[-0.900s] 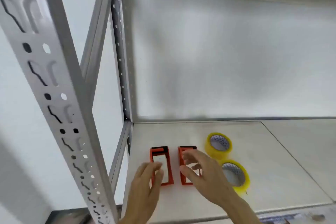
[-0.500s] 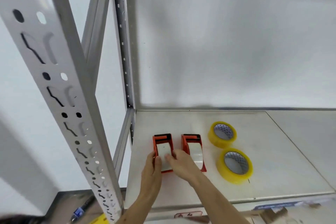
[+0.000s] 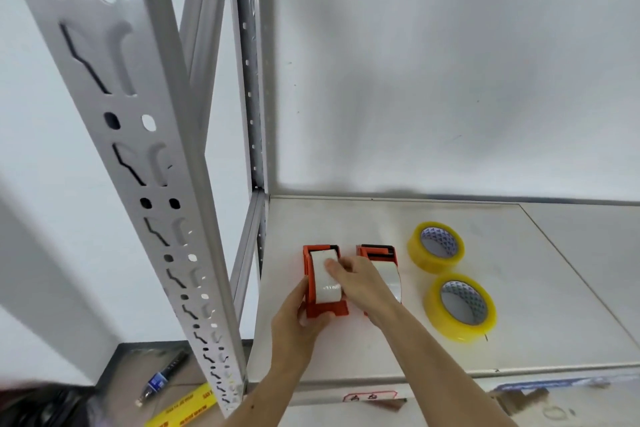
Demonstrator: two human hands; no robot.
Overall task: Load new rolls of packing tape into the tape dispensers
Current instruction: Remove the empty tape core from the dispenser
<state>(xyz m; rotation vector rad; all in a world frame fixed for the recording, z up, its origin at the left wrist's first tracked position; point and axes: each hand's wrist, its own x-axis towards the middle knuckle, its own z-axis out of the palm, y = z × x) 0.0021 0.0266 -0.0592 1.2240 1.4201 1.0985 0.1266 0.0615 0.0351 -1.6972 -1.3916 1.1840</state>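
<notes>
Two orange tape dispensers stand side by side on the white shelf (image 3: pixel 363 354). The left dispenser (image 3: pixel 325 307) holds a pale empty core (image 3: pixel 323 282). My left hand (image 3: pixel 298 314) grips that dispenser's near left side. My right hand (image 3: pixel 360 282) reaches across with its fingers closed on the core's top. The right dispenser (image 3: pixel 379 253) also holds a pale core (image 3: pixel 389 276), partly hidden by my right hand. Two yellow tape rolls lie flat to the right, a far roll (image 3: pixel 435 246) and a near roll (image 3: pixel 460 307).
A perforated grey upright (image 3: pixel 145 156) of the rack stands close on the left. A rear upright (image 3: pixel 251 80) and the white back wall bound the shelf. A dark bottle (image 3: pixel 162 378) and a yellow strip (image 3: pixel 183 407) lie on the floor below left.
Both hands came down from hovering onto the left dispenser; my left hand now grips its side and my right hand closed on its core. The view tilted down and closer.
</notes>
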